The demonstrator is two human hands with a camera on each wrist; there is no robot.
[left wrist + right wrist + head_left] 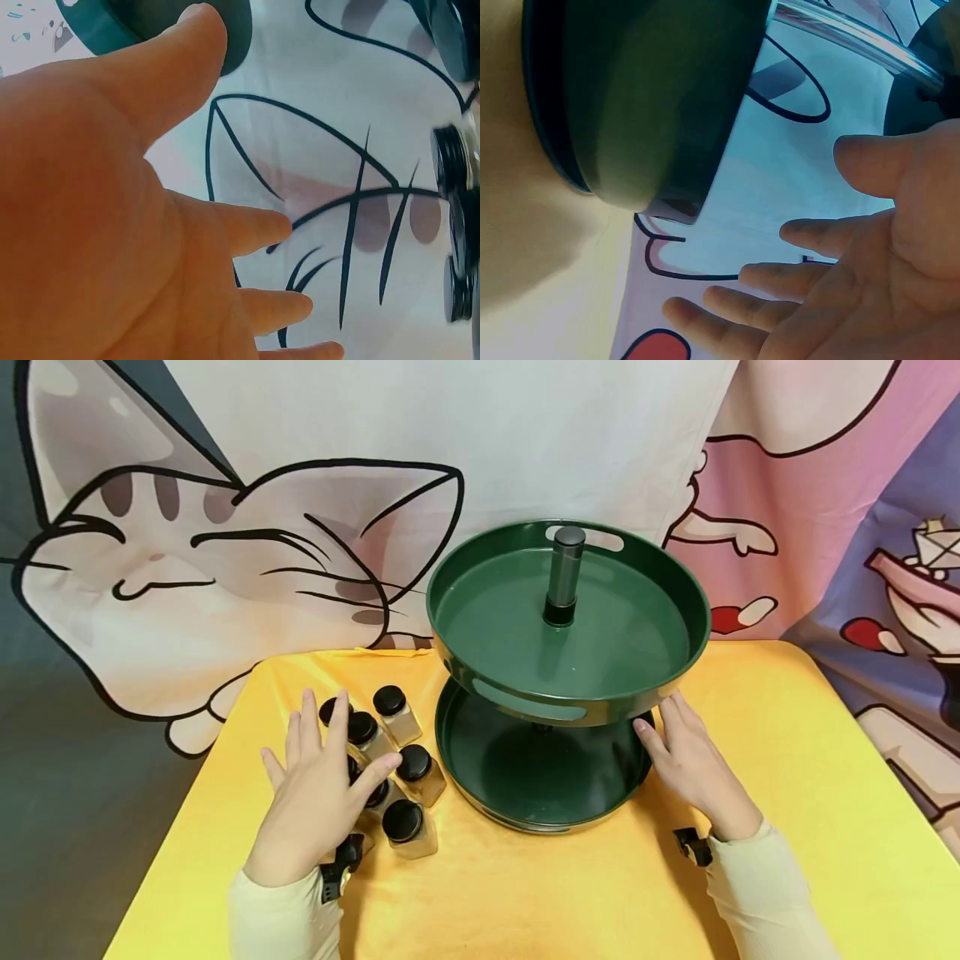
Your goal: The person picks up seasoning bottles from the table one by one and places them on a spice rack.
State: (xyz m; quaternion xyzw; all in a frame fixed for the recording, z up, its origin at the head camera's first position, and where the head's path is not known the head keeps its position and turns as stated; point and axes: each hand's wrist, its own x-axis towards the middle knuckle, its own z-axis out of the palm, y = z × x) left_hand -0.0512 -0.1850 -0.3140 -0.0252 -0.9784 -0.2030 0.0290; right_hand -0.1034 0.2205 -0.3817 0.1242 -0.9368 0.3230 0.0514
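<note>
A dark green two-tier round tray stand has its upper tray (495,618) above its lower tray (555,789). My left hand (311,797) hovers with spread, straight fingers over a cluster of small clear jars (416,839) with black lids, hiding some of them. In the left wrist view, the palm holds nothing and black lids (456,292) show at the right edge. At the stand's right side is my right hand (693,764), fingers extended beside the lower tray's rim and overlapping the upper tray's edge in the head view. The right wrist view shows its bare palm and a shiny post (862,37) between the trays.
A yellow cloth (517,902) covers the table. Behind it hangs a curtain (525,435) with cartoon cat prints. From the upper tray rises a dark central handle (566,572). Each wrist wears a black strap (692,846).
</note>
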